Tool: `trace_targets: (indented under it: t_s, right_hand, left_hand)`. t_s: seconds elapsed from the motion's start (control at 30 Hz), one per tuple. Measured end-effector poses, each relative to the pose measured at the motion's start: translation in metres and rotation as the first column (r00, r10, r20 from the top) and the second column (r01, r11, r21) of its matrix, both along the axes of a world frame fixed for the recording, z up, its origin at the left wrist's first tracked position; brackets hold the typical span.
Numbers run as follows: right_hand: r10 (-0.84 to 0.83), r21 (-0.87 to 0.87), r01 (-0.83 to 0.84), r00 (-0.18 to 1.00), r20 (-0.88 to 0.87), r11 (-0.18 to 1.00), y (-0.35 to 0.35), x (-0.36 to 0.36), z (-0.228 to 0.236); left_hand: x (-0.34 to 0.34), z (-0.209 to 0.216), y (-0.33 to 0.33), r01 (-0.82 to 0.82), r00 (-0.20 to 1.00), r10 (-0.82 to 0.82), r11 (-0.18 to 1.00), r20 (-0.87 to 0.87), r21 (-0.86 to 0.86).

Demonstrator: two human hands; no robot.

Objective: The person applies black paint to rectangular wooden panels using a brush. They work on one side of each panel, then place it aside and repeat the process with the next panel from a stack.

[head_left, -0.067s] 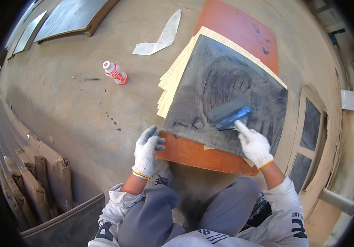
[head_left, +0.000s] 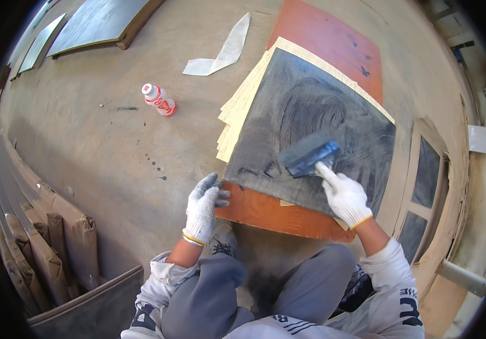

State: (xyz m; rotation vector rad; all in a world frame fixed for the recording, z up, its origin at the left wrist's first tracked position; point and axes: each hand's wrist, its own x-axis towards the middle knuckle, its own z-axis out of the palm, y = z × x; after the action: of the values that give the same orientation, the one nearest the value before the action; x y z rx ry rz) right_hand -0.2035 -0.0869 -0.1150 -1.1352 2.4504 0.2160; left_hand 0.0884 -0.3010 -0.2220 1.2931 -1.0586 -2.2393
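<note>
My right hand (head_left: 344, 198), in a white glove with a yellow cuff, grips the handle of a wide flat brush (head_left: 309, 157). The brush has a blue body and a dark, slightly blurred edge, which lies over a dark grey sheet (head_left: 254, 130) marked with curved strokes. Beside the near left corner of that sheet is my left hand (head_left: 202, 208), in a white glove with greyed fingers. Its fingers are bent and apart, holding nothing visible. Pale wooden sheets (head_left: 233, 121) fan out under the grey one, above an orange-brown board (head_left: 282, 213).
A red-and-white bottle (head_left: 159, 100) stands on the floor beyond my left hand, near a bent white strip (head_left: 219, 55). A reddish board (head_left: 333, 39) lies behind the stack. Brown wrapped packs (head_left: 73, 226) lean at left; a frame with dark panels (head_left: 425, 169) is at right.
My right hand and the brush have shifted slightly left across the grey sheet. My left hand stays almost in place.
</note>
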Motion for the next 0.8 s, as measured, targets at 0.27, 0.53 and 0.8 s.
trace_targets:
  t_s: [0.27, 0.53, 0.8]
  right_hand:
    - [0.034, -0.255, -0.030, 0.999, 0.009, 0.966, -0.119, -0.112, -0.024]
    - [0.194, -0.109, -0.193, 0.981, -0.001, 0.975, -0.143, -0.042, -0.006]
    - [0.206, -0.003, -0.208, 0.974, -0.095, 0.978, -0.131, -0.004, 0.015]
  left_hand:
    - [0.007, -0.002, -0.002, -0.025, 0.985, 0.057, 0.981, -0.164, 0.190]
    - [0.019, -0.002, -0.006, -0.048, 0.984, 0.085, 0.972, -0.154, 0.230]
    - [0.020, -0.001, -0.006, -0.053, 0.992, 0.074, 0.980, -0.104, 0.193]
